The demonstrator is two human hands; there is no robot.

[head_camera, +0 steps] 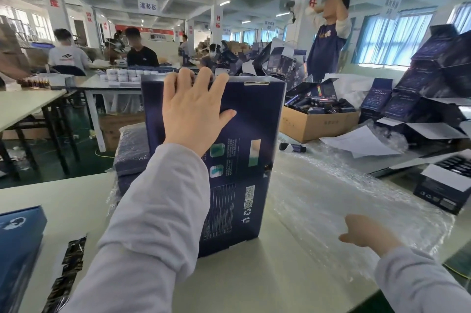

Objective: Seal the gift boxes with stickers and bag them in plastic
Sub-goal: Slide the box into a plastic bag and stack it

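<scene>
Navy cardboard, the gift box (244,134) stood upright on the pale table (280,274). The person's left hand (191,109) lay against its face, fingers hooked over the top edge and thumb spread wide. The right hand (367,233) reached onto the bubble-wrap bags (344,185) just beside the box. Its fingers were lost in the plastic, so I could not tell its grip.
</scene>
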